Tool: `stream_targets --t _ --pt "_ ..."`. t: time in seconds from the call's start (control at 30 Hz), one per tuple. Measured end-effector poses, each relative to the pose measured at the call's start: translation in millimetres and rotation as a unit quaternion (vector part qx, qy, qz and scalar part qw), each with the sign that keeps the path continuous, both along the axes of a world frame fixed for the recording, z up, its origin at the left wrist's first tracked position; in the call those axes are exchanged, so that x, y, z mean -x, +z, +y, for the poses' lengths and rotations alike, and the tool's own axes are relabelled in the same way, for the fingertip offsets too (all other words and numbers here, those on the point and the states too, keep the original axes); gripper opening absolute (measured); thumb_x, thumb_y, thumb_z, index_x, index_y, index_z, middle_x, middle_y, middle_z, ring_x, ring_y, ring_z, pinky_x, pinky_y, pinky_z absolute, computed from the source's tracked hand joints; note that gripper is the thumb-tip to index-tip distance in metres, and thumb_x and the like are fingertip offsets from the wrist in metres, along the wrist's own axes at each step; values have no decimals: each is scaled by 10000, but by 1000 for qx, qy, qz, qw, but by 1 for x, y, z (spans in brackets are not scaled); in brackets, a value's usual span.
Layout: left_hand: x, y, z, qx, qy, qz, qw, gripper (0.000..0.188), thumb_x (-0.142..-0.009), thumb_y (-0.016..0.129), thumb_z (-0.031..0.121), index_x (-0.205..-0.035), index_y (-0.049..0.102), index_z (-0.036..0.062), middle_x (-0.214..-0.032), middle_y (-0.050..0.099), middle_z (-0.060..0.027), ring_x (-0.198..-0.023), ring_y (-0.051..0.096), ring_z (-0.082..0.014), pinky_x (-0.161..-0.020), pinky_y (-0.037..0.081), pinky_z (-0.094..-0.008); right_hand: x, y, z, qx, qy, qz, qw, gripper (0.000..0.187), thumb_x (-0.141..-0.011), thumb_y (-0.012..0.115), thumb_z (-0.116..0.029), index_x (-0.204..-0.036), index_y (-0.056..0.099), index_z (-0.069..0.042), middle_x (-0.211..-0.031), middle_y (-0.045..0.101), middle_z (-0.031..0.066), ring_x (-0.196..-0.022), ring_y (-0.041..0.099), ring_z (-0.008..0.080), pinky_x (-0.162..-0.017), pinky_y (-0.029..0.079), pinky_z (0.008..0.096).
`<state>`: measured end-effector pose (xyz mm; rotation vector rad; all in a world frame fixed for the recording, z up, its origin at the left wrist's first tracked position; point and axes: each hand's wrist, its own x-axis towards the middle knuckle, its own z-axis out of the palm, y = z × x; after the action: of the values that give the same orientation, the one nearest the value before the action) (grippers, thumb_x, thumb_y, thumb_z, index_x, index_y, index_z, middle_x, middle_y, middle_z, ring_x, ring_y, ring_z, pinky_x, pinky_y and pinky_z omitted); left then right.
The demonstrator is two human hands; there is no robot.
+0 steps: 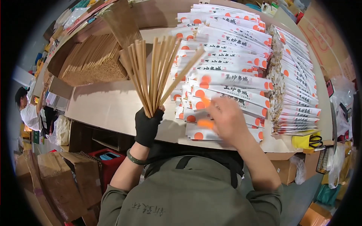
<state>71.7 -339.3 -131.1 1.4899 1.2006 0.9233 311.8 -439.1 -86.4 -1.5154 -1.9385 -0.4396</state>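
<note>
My left hand [147, 129], in a black fingerless glove, is closed around the lower ends of a bundle of wooden chopsticks [154, 77]. Their upper ends fan out, and one on the right leans well away from the others. My right hand [228, 121] is over the printed white paper sleeves [241, 80], smeared by motion. Orange covers sit on two of its fingertips, which are apart with nothing visible between them. The sleeves have red-orange dots and lie in overlapping rows; wooden ends poke out of some.
A big pile of chopsticks [94, 74] lies in a cardboard box at the left. A second stack of sleeves [296, 86] runs along the right side. Black-handled scissors [315, 141] are at the table's right front edge. Cardboard boxes [60, 180] stand below left; another person [31, 113] is at far left.
</note>
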Motion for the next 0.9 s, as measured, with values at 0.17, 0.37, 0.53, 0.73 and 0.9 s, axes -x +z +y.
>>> stream_targets --t 0.17,0.37,0.53,0.73,0.9 --pt "8 -11 -6 5 38 12 999 216 -842 708 207 -900 692 -1 -670 615 -2 -583 527 -65 -551 430 -237 8 -57 -53 208 113 23 971 287 -760 661 -95 -1025 634 13 -896 568 94 -819 584 248 -655 474 367" --pt "19 -19 -10 88 27 12 996 222 -828 722 211 -890 685 1 -683 607 10 -588 505 -54 -547 410 -223 18 -74 -66 162 87 11 983 187 -738 693 -72 -909 655 -6 -839 584 78 -750 594 247 -648 497 340" --pt "41 -16 -7 121 6 16 992 219 -825 721 197 -898 677 -5 -711 612 13 -622 513 -52 -570 415 -222 12 -65 -62 148 55 159 975 143 -737 738 -70 -859 670 -38 -811 593 82 -702 584 251 -624 480 330" --pt "65 -11 -8 86 -56 55 993 199 -808 719 163 -900 677 -8 -771 662 -35 -718 586 -91 -663 468 -252 -5 -27 -42 224 -22 507 832 141 -773 774 -75 -819 649 -27 -718 528 -6 -658 454 95 -587 373 254" --pt "72 8 -3 59 -115 95 987 167 -818 681 142 -882 651 -9 -781 642 -16 -724 577 -102 -654 463 -271 -14 -20 -43 241 12 405 882 124 -764 763 -85 -829 673 -30 -717 544 24 -654 494 148 -589 394 279"
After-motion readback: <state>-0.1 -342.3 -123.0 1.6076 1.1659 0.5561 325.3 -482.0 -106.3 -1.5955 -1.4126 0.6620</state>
